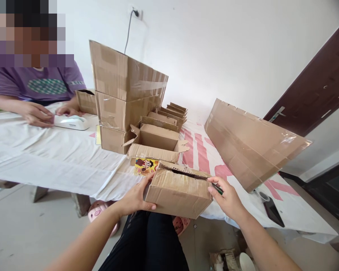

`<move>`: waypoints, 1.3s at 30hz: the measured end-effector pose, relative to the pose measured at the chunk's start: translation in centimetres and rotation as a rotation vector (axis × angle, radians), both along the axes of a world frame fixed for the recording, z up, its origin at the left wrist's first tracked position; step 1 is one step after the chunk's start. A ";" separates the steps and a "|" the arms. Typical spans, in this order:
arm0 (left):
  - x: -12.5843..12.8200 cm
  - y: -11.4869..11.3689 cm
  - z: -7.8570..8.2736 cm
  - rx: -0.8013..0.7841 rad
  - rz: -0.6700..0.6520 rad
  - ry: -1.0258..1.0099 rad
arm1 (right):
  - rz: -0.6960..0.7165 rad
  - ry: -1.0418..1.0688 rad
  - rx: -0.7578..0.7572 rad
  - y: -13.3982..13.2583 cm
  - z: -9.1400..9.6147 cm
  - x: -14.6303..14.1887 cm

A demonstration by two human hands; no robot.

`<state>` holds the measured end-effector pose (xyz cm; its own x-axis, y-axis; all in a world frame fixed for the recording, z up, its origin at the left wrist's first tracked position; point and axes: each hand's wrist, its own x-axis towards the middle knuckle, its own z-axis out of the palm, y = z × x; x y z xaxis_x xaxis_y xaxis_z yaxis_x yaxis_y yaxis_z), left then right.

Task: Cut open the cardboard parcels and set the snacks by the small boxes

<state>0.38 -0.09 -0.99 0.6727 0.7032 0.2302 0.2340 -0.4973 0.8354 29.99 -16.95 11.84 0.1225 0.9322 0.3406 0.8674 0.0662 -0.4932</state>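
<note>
A small brown cardboard box [180,192] lies in front of me at the near table edge, with a narrow dark gap along its far upper edge. My left hand [138,197] is closed around its left end, thumb on the near side and fingers at the upper corner. At the box's right end, my right hand [224,195] is closed on a slim dark-green tool [218,189], its fingertips by the gap. Most of that tool is hidden, so its kind cannot be made out. Just beyond stands an open cardboard box [155,152] with flaps spread.
Cardboard boxes [113,113] are stacked left of centre, and more open boxes [164,118] run back in a row. A large cardboard panel [251,146] stands at right, near a phone [273,212]. Across the table, a person's hands [39,113] touch a white tape dispenser [71,122].
</note>
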 end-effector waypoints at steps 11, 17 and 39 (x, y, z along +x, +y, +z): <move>0.0 0.3 -0.5 0.014 -0.016 -0.005 | 0.026 0.242 -0.114 1.2 3.1 -2.0; -0.4 -1.0 0.1 0.118 0.139 -0.013 | 0.065 0.323 -0.178 1.3 3.3 -2.3; 11.4 -11.9 12.0 0.761 0.404 -0.121 | 0.157 0.528 -0.029 -1.2 1.7 -2.2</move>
